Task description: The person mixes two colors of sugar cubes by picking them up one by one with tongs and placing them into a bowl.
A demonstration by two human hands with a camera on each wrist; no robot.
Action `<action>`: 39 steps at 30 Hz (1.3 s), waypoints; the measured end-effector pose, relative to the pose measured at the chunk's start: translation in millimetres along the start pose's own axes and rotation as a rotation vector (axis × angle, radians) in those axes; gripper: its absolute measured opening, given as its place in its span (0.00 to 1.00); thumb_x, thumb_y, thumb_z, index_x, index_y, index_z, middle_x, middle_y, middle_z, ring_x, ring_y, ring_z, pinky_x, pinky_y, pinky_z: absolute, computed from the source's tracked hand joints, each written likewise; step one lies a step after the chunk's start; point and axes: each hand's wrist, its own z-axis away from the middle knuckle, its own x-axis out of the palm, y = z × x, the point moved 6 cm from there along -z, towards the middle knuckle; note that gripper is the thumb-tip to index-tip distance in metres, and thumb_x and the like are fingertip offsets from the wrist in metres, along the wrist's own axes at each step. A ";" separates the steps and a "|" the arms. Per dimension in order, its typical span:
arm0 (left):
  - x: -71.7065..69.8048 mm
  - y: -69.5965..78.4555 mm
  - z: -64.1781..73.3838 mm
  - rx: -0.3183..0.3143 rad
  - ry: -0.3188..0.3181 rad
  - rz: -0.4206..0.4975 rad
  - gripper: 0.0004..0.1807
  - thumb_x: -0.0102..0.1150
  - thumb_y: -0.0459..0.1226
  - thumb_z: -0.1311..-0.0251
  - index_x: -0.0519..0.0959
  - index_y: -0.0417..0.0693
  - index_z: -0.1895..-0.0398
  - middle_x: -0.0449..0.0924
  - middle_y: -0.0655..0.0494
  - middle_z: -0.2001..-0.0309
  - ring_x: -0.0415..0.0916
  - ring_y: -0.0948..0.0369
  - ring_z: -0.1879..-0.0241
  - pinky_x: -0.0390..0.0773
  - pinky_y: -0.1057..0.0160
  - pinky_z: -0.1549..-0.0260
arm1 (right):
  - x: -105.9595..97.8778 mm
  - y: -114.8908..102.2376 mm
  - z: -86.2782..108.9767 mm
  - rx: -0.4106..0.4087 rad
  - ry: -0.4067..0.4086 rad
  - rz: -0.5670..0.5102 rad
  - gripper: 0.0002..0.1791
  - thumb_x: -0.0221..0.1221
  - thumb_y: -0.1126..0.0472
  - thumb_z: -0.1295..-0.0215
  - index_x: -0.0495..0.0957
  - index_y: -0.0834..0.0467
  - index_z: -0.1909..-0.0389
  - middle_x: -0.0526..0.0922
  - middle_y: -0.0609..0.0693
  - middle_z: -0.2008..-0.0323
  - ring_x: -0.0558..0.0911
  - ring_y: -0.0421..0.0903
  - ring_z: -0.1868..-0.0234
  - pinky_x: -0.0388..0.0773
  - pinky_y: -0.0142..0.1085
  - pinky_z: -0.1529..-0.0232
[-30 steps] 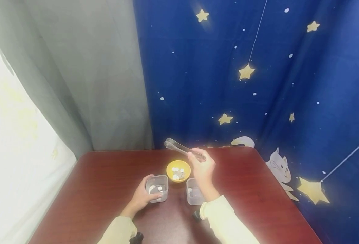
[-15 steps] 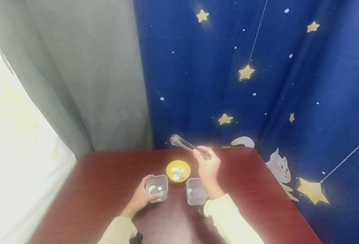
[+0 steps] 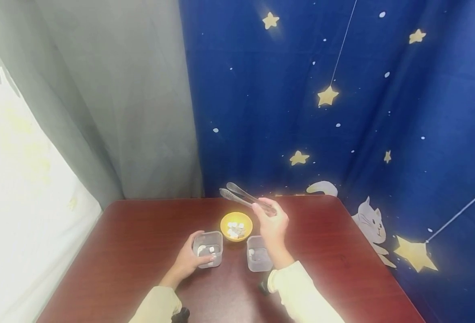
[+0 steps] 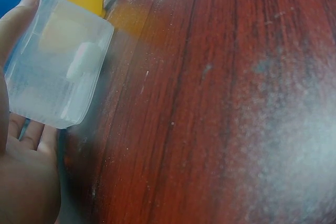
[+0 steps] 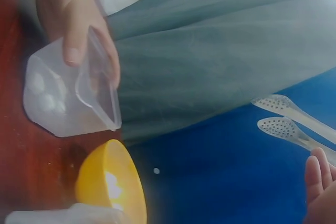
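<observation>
My left hand (image 3: 186, 259) grips a clear plastic container (image 3: 217, 242) from its left side, thumb over the near wall; several small white pieces (image 3: 212, 249) lie inside. My right hand (image 3: 274, 224) holds clear tongs (image 3: 237, 194) raised above the table's far part. In the right wrist view the two perforated tips of the tongs (image 5: 278, 126) stand apart with nothing between them. Below the tongs sits a yellow bowl (image 3: 236, 215) with several white pieces (image 3: 233, 231) and some greyish ones. A second clear container (image 3: 259, 268), right of the bowl, holds a white piece and is partly behind my right wrist.
The bowl and both containers stand close together on a dark red wooden table (image 3: 148, 224). A grey curtain (image 3: 140, 112) and a blue star-patterned curtain (image 3: 261, 112) hang behind the far edge. White cloth (image 3: 19, 202) hangs at the left.
The right hand moved slightly right and up with the tongs, then came back down a little. The tongs' tips have spread farther apart. The left hand and container have stayed in place.
</observation>
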 end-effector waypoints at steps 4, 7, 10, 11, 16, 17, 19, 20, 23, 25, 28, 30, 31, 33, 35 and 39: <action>-0.3 6.2 2.4 -0.002 0.001 0.008 0.52 0.82 0.40 0.65 0.64 0.48 0.33 0.73 0.44 0.42 0.72 0.48 0.48 0.72 0.47 0.47 | 4.7 11.5 4.6 0.035 -0.023 0.047 0.14 0.70 0.66 0.46 0.84 0.65 0.58 0.86 0.58 0.63 0.86 0.52 0.63 0.81 0.31 0.65; -0.7 8.2 3.1 0.000 0.001 0.015 0.52 0.82 0.39 0.66 0.64 0.48 0.33 0.73 0.44 0.43 0.73 0.48 0.49 0.72 0.47 0.47 | 9.1 17.3 10.6 0.055 -0.041 0.051 0.15 0.71 0.66 0.47 0.83 0.64 0.57 0.86 0.58 0.63 0.86 0.52 0.64 0.81 0.32 0.67; -0.6 4.3 1.4 0.005 0.003 0.024 0.52 0.83 0.40 0.67 0.65 0.49 0.34 0.74 0.46 0.44 0.73 0.49 0.49 0.72 0.49 0.47 | 13.4 16.0 19.3 0.067 -0.069 0.049 0.17 0.70 0.68 0.47 0.82 0.66 0.55 0.86 0.59 0.60 0.86 0.51 0.64 0.81 0.31 0.67; -0.6 4.7 1.8 0.006 0.004 0.028 0.51 0.83 0.40 0.67 0.65 0.49 0.34 0.74 0.46 0.44 0.73 0.49 0.50 0.72 0.50 0.47 | 14.4 17.0 21.8 0.067 -0.076 0.054 0.18 0.70 0.69 0.47 0.82 0.65 0.54 0.86 0.59 0.61 0.86 0.50 0.65 0.80 0.31 0.68; -1.3 2.2 1.4 0.005 0.006 0.034 0.51 0.83 0.39 0.67 0.65 0.49 0.34 0.74 0.45 0.44 0.74 0.50 0.50 0.73 0.50 0.48 | 19.9 23.8 32.9 0.108 -0.103 0.046 0.20 0.70 0.69 0.47 0.80 0.63 0.51 0.85 0.60 0.62 0.85 0.48 0.67 0.79 0.31 0.70; -1.2 1.8 1.3 0.004 0.005 0.033 0.51 0.83 0.39 0.66 0.65 0.49 0.34 0.74 0.46 0.44 0.74 0.50 0.50 0.73 0.50 0.48 | 20.7 25.3 34.6 0.117 -0.102 0.050 0.20 0.70 0.69 0.47 0.79 0.63 0.52 0.85 0.59 0.63 0.85 0.47 0.67 0.79 0.31 0.71; -0.8 1.6 1.1 0.003 0.001 0.036 0.52 0.83 0.39 0.66 0.65 0.48 0.34 0.74 0.45 0.44 0.74 0.49 0.50 0.73 0.50 0.48 | 22.3 27.5 37.6 0.120 -0.104 0.051 0.20 0.70 0.69 0.47 0.79 0.64 0.52 0.85 0.60 0.62 0.85 0.47 0.67 0.79 0.31 0.70; -0.6 1.6 1.0 0.002 -0.001 0.033 0.52 0.83 0.40 0.66 0.65 0.49 0.33 0.74 0.45 0.43 0.73 0.49 0.50 0.72 0.49 0.47 | 23.2 28.5 38.7 0.117 -0.108 0.050 0.20 0.70 0.70 0.48 0.79 0.65 0.53 0.84 0.60 0.61 0.85 0.47 0.67 0.79 0.31 0.70; -0.5 1.9 0.8 -0.003 0.001 0.021 0.52 0.83 0.41 0.66 0.64 0.48 0.33 0.73 0.46 0.43 0.73 0.49 0.48 0.70 0.49 0.46 | 26.1 33.5 41.6 0.090 -0.128 0.059 0.19 0.70 0.70 0.48 0.79 0.66 0.55 0.85 0.61 0.62 0.85 0.46 0.68 0.79 0.30 0.71; -0.7 2.2 1.1 -0.008 0.004 0.008 0.53 0.83 0.41 0.66 0.63 0.47 0.33 0.73 0.46 0.42 0.73 0.49 0.48 0.70 0.48 0.45 | 28.2 37.2 43.3 0.052 -0.156 0.048 0.18 0.70 0.70 0.48 0.78 0.67 0.56 0.85 0.61 0.63 0.85 0.46 0.69 0.79 0.31 0.71; -0.4 2.6 1.5 -0.012 0.001 0.003 0.54 0.82 0.41 0.66 0.62 0.46 0.32 0.74 0.45 0.43 0.73 0.50 0.48 0.70 0.48 0.45 | 31.1 54.1 44.6 0.019 -0.192 0.049 0.19 0.71 0.70 0.49 0.78 0.65 0.56 0.85 0.59 0.64 0.84 0.45 0.70 0.80 0.31 0.73; -0.1 2.8 1.6 -0.010 -0.002 0.014 0.53 0.82 0.40 0.65 0.62 0.45 0.32 0.74 0.45 0.44 0.73 0.49 0.49 0.71 0.49 0.46 | 32.9 65.6 45.3 0.001 -0.217 0.050 0.20 0.71 0.69 0.49 0.77 0.65 0.56 0.86 0.58 0.66 0.84 0.45 0.72 0.79 0.31 0.74; 0.0 3.0 1.5 -0.007 -0.003 0.020 0.53 0.82 0.40 0.65 0.62 0.45 0.32 0.74 0.45 0.44 0.74 0.49 0.50 0.71 0.49 0.47 | 34.0 71.9 45.6 0.002 -0.230 0.044 0.20 0.71 0.69 0.49 0.77 0.64 0.55 0.86 0.58 0.67 0.84 0.45 0.71 0.79 0.31 0.74; 0.1 3.2 1.3 -0.002 -0.001 0.031 0.52 0.82 0.39 0.66 0.63 0.46 0.33 0.74 0.46 0.45 0.74 0.50 0.51 0.72 0.49 0.48 | 35.6 79.1 46.1 -0.014 -0.255 0.056 0.20 0.72 0.66 0.49 0.76 0.63 0.56 0.86 0.56 0.68 0.85 0.45 0.71 0.79 0.31 0.74; 0.2 3.2 1.4 -0.002 0.003 0.036 0.52 0.83 0.39 0.66 0.64 0.47 0.34 0.75 0.47 0.46 0.75 0.50 0.53 0.74 0.50 0.50 | 36.9 81.2 47.2 -0.040 -0.281 0.076 0.21 0.73 0.63 0.49 0.76 0.63 0.57 0.87 0.56 0.67 0.86 0.46 0.70 0.79 0.32 0.74; 0.8 3.0 1.2 0.003 0.004 0.033 0.51 0.83 0.38 0.66 0.65 0.48 0.34 0.75 0.48 0.46 0.75 0.53 0.54 0.75 0.52 0.51 | 39.1 83.6 48.8 -0.078 -0.321 0.160 0.22 0.74 0.58 0.50 0.76 0.61 0.58 0.87 0.56 0.66 0.87 0.46 0.67 0.80 0.33 0.72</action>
